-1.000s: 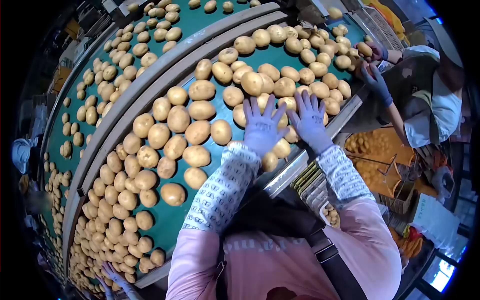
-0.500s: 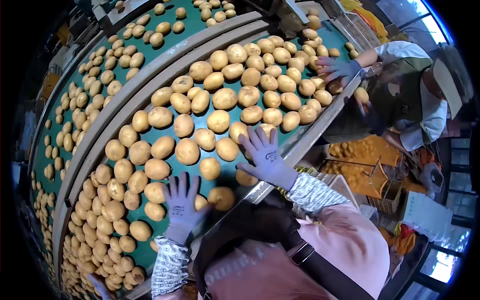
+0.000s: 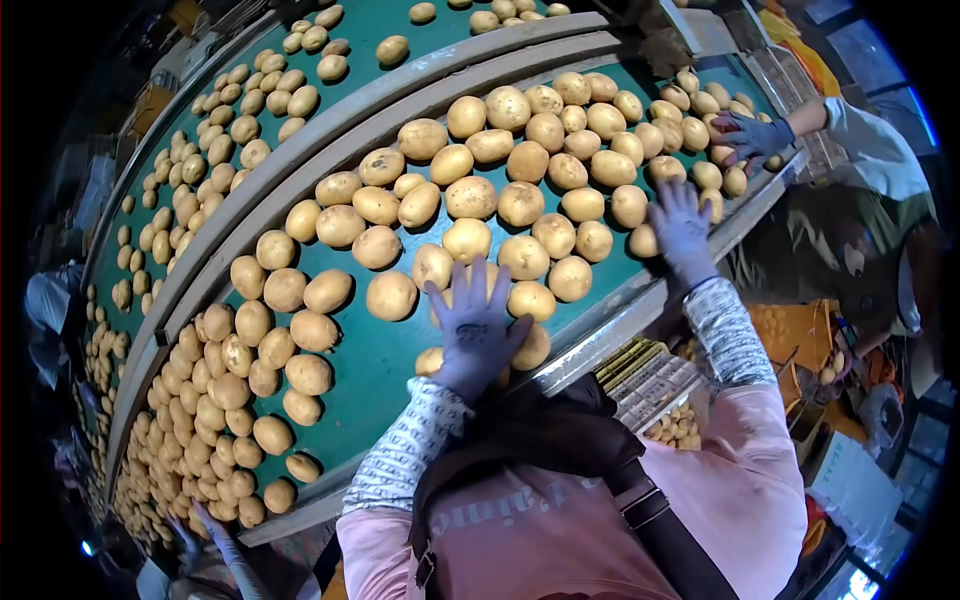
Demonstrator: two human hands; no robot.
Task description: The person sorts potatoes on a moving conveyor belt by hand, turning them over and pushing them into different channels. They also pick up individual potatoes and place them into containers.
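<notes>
Many potatoes point(image 3: 470, 197) lie spread over a green conveyor belt point(image 3: 385, 345). My left hand point(image 3: 475, 330), in a grey-purple glove, rests on several potatoes near the belt's front edge, its fingers spread. Farther right, my right hand point(image 3: 684, 232), gloved the same way, has its fingers apart and touches potatoes beside the metal rail point(image 3: 640, 305). Neither hand has its fingers wrapped round a potato. What lies under the palms is hidden.
A co-worker's gloved hand point(image 3: 752, 137) reaches onto the belt at the right. Another person's gloved hands point(image 3: 205, 525) are at the lower left. A curved divider point(image 3: 330, 125) separates a second potato lane. Crates point(image 3: 655, 385) stand below the rail.
My left hand has moved right and up over the belt among the potatoes. My right hand has moved right along the rail. The co-worker's hand at the right now appears farther right.
</notes>
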